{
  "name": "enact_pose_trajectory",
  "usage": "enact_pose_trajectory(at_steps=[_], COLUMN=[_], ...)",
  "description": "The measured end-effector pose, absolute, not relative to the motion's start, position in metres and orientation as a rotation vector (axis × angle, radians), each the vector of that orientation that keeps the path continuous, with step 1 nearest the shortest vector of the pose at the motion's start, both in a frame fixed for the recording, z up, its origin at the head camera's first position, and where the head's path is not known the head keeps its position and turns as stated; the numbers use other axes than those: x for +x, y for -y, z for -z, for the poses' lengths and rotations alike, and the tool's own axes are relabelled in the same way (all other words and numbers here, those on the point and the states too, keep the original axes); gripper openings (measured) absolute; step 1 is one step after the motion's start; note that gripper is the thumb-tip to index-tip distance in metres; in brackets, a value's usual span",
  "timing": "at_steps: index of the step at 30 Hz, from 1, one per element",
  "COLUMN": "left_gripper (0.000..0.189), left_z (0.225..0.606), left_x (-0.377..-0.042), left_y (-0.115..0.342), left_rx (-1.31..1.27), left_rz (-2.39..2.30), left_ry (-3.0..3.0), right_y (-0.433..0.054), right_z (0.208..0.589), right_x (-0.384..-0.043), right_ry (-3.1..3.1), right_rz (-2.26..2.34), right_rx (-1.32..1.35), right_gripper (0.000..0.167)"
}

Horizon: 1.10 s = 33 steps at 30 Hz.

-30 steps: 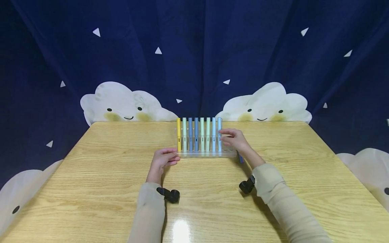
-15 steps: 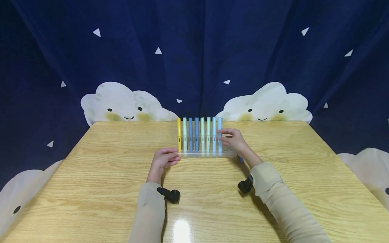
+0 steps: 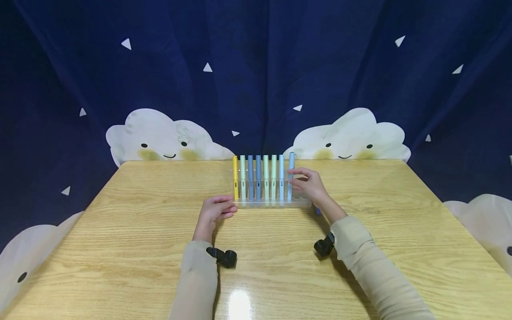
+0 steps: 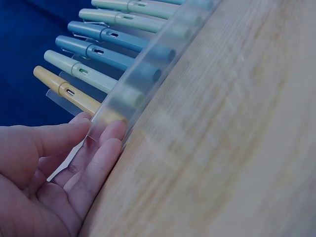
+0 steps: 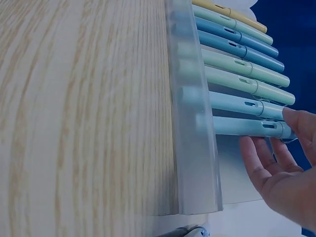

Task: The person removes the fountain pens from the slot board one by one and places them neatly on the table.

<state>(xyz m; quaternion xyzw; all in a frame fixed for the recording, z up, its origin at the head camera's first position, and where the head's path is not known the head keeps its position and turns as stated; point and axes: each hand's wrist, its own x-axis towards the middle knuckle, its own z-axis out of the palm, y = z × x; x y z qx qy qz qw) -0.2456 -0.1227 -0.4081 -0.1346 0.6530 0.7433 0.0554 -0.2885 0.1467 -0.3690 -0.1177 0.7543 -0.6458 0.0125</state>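
Note:
A clear pen stand [image 3: 301, 203] holds a row of upright capped pens: one yellow pen [image 3: 235, 173] at the left end, then pale green, darker blue and light blue ones. My left hand [image 3: 216, 209] holds the stand's left end, the thumb on its upper edge and fingers round the corner in the left wrist view. At the row's right end, my right hand [image 3: 312, 184] pinches the last light blue pen [image 5: 242, 127] between thumb and fingers around its cap end. This pen [image 3: 291, 161] leans slightly right, its lower end still behind the stand's front lip.
Just past the stand's right end lies a dark blue object [image 3: 318, 210], partly hidden by the right wrist. The wooden table [image 3: 272, 258] reaches back to a navy curtain [image 3: 256, 66] with cloud shapes. Black cameras sit on both wrists.
The rightmost light blue pen has risen a little and tipped its top to the right in my right hand. My left hand stays at the stand's left end.

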Motion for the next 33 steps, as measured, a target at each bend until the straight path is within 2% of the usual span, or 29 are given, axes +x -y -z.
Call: enact_pose_trajectory(at_steps=[16, 33], left_gripper=[0.025, 0.026], left_z=[0.409, 0.408], left_x=[-0.245, -0.245], left_y=[0.122, 0.124], left_rx=[-0.389, -0.373], left_rz=[-2.255, -2.273], left_ry=[-1.975, -1.968], right_y=[-0.151, -0.171], right_z=[0.365, 0.365], right_x=[-0.289, -0.288], right_ry=[-2.393, -2.565], right_rz=[2.157, 2.052], right_rx=[-0.327, -0.33], right_gripper=[0.03, 0.035])
